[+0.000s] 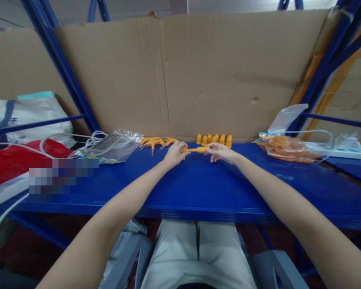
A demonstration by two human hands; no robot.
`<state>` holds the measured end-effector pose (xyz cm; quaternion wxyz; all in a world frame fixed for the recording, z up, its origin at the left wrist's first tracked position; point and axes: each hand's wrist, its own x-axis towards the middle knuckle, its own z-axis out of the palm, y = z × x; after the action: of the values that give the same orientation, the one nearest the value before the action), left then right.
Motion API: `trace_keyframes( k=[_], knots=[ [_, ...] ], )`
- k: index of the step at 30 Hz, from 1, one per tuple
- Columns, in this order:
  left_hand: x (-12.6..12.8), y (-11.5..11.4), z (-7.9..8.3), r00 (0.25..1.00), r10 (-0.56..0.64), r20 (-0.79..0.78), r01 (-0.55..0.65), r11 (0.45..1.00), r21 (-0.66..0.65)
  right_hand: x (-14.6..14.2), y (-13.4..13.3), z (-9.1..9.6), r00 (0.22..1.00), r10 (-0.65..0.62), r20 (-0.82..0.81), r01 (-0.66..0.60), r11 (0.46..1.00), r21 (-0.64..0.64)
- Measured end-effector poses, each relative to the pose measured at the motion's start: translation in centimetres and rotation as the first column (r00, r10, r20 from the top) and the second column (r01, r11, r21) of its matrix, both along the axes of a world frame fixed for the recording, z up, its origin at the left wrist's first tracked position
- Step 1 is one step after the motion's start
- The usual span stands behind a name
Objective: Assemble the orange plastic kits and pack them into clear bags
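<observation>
Above the middle of the blue shelf, both hands hold a yellow plastic piece (200, 149) level between them; its left part looks ridged like a screw, its right part smoother. My left hand (175, 154) is closed on the left end, and my right hand (222, 153) pinches the right end with thumb and fingers. Whether it is one part or two joined I cannot tell. Just left of my left hand lie several yellow-handled corkscrews (153, 142) with metal spirals. Behind my right hand stands a group of yellow plastic pieces (214, 139), wider at the foot.
A clear plastic bag (114, 146) and white cables lie to the left, beside a red item (27, 158). On the right sit a bag of orange-yellow parts (285, 147) and a white power strip (339, 149). Cardboard (216, 76) backs the blue shelf (195, 184).
</observation>
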<state>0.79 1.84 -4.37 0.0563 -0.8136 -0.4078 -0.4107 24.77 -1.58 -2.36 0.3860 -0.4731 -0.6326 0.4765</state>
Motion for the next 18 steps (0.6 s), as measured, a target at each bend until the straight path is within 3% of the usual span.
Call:
trace_keyframes(
  k=[9,18],
  knots=[
    [-0.12,-0.06,0.11,1.0,0.014,-0.003,-0.014,1.0,-0.014,-0.64,0.38,-0.21,1.0,-0.001,-0.012,0.002,0.993,0.117],
    [-0.2,-0.42,0.23,1.0,-0.003,0.004,0.003,1.0,0.017,-0.65,0.0,0.38,0.999,0.022,0.029,-0.026,0.991,0.133]
  ],
)
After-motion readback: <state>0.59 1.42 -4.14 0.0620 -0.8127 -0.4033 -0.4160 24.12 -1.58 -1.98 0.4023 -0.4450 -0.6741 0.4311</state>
